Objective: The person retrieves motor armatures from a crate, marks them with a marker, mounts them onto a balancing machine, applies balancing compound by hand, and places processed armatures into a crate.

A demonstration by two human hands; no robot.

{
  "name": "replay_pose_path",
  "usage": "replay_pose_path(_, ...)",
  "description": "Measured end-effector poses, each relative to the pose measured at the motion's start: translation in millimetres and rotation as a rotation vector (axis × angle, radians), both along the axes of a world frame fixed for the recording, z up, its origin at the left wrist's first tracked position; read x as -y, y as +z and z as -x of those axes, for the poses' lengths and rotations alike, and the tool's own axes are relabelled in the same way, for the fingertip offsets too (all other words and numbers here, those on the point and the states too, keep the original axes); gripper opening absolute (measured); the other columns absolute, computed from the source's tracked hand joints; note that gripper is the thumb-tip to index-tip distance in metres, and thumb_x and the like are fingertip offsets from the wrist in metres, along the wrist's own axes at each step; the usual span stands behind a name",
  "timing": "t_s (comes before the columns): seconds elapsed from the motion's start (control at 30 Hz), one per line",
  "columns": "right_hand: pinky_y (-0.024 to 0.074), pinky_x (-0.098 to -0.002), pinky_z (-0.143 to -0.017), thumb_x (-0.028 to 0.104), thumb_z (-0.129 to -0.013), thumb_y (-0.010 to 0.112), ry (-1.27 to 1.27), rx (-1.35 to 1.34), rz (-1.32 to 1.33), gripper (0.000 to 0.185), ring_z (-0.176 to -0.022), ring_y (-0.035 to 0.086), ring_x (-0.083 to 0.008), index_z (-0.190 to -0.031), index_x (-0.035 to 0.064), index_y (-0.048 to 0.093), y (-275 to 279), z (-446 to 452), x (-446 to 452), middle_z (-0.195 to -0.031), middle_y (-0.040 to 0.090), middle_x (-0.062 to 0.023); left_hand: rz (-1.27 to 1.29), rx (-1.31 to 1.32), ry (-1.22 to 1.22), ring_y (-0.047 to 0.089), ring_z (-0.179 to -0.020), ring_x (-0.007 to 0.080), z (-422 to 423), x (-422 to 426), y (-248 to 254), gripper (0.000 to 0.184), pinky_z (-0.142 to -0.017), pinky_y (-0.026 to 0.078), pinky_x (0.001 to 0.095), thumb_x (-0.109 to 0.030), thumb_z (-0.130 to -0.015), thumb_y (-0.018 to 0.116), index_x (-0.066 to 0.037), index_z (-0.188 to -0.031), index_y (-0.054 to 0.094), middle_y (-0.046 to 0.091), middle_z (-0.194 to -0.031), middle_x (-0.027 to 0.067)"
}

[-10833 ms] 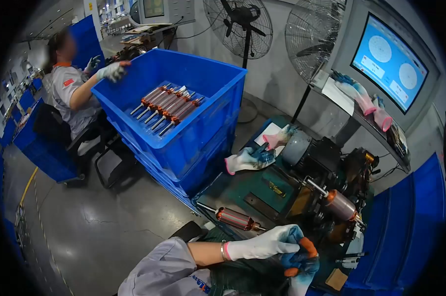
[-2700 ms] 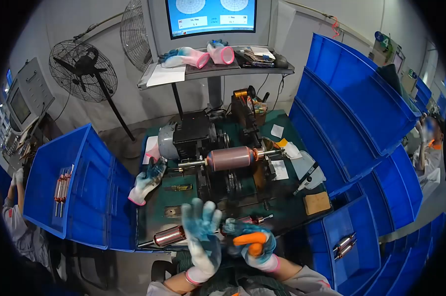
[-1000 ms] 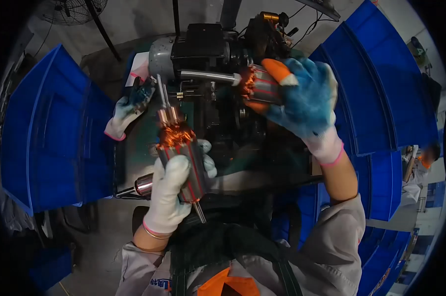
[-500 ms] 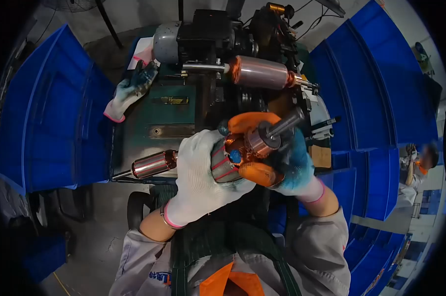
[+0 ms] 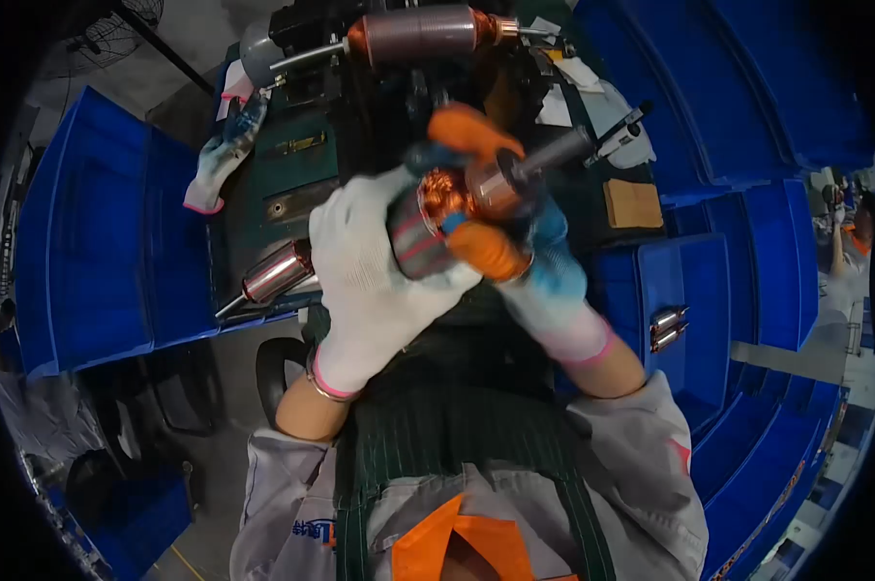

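A motor armature (image 5: 417, 238) with copper windings and a steel shaft is held between my hands above the bench's front edge, its shaft tilted up to the right. My left hand (image 5: 365, 247), in a white knit glove, is closed around the grey core with red stripes. My right hand (image 5: 554, 276), in a blue-stained glove with orange finger covers, is closed around the commutator end; its fingers are blurred. A second armature (image 5: 278, 271) lies beside my left hand at the bench edge. A larger armature (image 5: 418, 37) rests across the machine at the back.
A stained glove (image 5: 229, 155) lies at the bench's left. Blue bins stand on the left (image 5: 108, 232) and right (image 5: 723, 87); small armatures (image 5: 668, 327) lie in a right-hand bin. Pens (image 5: 619, 134) and a brown block (image 5: 633, 203) sit on the right. Another person (image 5: 852, 232) is far right.
The head view has shifted, so the bench and machine appear higher and the right-hand bin's small armatures show. Both hands still grip the armature; the right-hand fingers and commutator look more blurred.
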State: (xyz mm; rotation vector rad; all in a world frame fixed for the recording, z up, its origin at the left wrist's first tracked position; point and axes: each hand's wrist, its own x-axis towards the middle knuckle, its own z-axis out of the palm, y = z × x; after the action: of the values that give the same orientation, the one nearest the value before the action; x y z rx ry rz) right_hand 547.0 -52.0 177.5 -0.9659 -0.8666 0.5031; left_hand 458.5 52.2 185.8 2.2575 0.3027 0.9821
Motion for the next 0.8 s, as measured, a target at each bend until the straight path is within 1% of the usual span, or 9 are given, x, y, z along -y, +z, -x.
replay_pose_path(0.1,0.0465,-0.0237,-0.079,0.005,-0.08,0.059,0.07,-0.439,0.2,0.048,-0.092,0.053,-0.0166,-0.124,0.0026,0.04,10,-4,38,-0.118,0.047,-0.0118,1.09,0.179,-0.401,0.058,-0.084,0.0182,2,8,9,0.042,-0.077,0.047,0.031,-0.03,-0.081,0.062,-0.001,-0.108,0.049,0.057,-0.094,0.0079)
replay_pose_path(0.17,0.0458,-0.0232,-0.069,0.003,-0.078,0.061,-0.004,0.041,0.298,0.039,-0.083,0.054,-0.0165,-0.114,0.0017,0.047,-25,14,46,-0.107,0.051,-0.0096,1.513,0.364,-0.654,0.056,-0.097,0.0213,3,6,3,0.051,-0.086,0.045,0.0341,-0.036,-0.086,0.054,-0.003,-0.122,0.04,0.055,-0.106,0.0115)
replay_pose_path(0.27,0.0437,-0.0241,-0.061,0.003,-0.075,0.063,-0.017,0.102,0.366,0.025,-0.073,0.055,-0.0152,-0.099,0.0023,0.055,-37,42,58,-0.089,0.056,-0.0066,1.397,0.3,-0.449,0.049,-0.107,0.0317,16,27,20,0.1,-0.093,0.043,0.0419,-0.065,-0.064,0.061,-0.001,-0.132,0.026,0.045,-0.118,0.0184)
replay_pose_path(0.3,0.0431,-0.0254,-0.06,0.005,-0.074,0.064,0.181,-0.365,0.37,0.022,-0.071,0.054,-0.0149,-0.094,0.0032,0.057,2,46,61,-0.084,0.057,-0.0064,1.485,0.267,-0.415,0.049,-0.107,0.0315,18,21,13,0.104,-0.092,0.043,0.0424,-0.067,-0.061,0.062,0.0,-0.132,0.025,0.045,-0.117,0.0189)
replay_pose_path(0.37,0.0424,-0.0239,-0.059,0.011,-0.075,0.065,0.407,-0.544,0.489,0.022,-0.069,0.056,-0.0146,-0.093,0.0014,0.056,23,38,65,-0.081,0.057,-0.0071,1.657,0.258,-0.705,0.053,-0.1,0.0303,10,21,14,0.092,-0.084,0.047,0.0439,-0.061,-0.066,0.063,0.005,-0.124,0.034,0.048,-0.109,0.019)
replay_pose_path(0.47,0.0466,-0.0246,-0.066,0.004,-0.071,0.068,0.051,0.178,0.336,0.028,-0.079,0.058,-0.0162,-0.094,-0.0021,0.054,4,40,72,-0.088,0.057,-0.0062,1.64,0.199,-0.832,0.056,-0.086,0.0277,0,26,21,0.065,-0.073,0.05,0.042,-0.045,-0.074,0.059,0.008,-0.107,0.043,0.05,-0.098,0.0175)
replay_pose_path(0.6,0.0472,-0.0301,-0.082,-0.001,-0.066,0.069,0.11,-0.336,0.037,0.062,-0.085,0.057,-0.0156,-0.121,0.0001,0.04,17,18,75,-0.097,0.054,-0.006,1.681,0.038,-0.886,0.058,-0.087,0.0216,3,30,14,0.035,-0.08,0.048,0.0344,-0.015,-0.083,0.05,0.006,-0.112,0.046,0.056,-0.096,0.0148)
replay_pose_path(0.73,0.0453,-0.0373,-0.088,0.009,-0.083,0.053,0.284,-0.448,0.042,0.054,-0.092,0.054,-0.0149,-0.131,0.0097,0.028,11,9,62,-0.104,0.05,-0.0033,1.681,0.005,-0.937,0.058,-0.087,0.0196,-7,35,15,0.031,-0.078,0.048,0.0323,-0.009,-0.083,0.05,0.005,-0.111,0.047,0.057,-0.099,0.0133)
replay_pose_path(0.8,0.0448,-0.0391,-0.09,0.012,-0.087,0.049,0.335,-0.486,0.052,0.052,-0.093,0.053,-0.0148,-0.133,0.0121,0.025,5,2,62,-0.106,0.049,-0.0026,1.603,-0.192,-0.775,0.059,-0.078,0.028,-7,34,14,0.057,-0.071,0.051,0.0386,-0.024,-0.069,0.055,0.008,-0.114,0.04,0.054,-0.097,0.0204)
